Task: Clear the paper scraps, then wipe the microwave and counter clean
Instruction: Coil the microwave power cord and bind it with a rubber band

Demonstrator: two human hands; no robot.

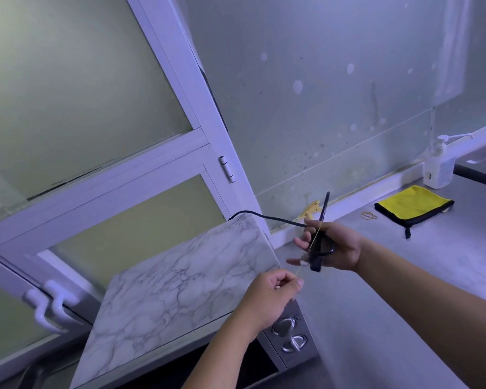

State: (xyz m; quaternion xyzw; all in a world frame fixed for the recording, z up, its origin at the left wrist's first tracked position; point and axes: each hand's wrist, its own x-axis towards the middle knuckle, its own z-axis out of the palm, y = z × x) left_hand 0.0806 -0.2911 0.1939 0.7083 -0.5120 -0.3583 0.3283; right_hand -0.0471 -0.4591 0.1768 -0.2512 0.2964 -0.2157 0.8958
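Note:
The microwave (180, 290) has a marble-patterned top and two silver knobs (288, 334) on its front. Its black power cord (267, 217) runs from the back of the top to my right hand (334, 249), which holds a folded bundle of the cord above the counter. A thin tan rubber band (312, 248) stretches from that bundle down to my left hand (270, 294), which pinches its lower end over the microwave's right corner. A yellow cleaning cloth (410, 206) with black edging lies flat on the grey counter (404, 276) at the right.
A second rubber band (369, 215) lies on the counter beside the cloth. A pump soap bottle (438, 167) stands by the back wall. A small yellow object (311, 209) sits at the wall's base. Frosted glass window frames (141, 153) fill the left side.

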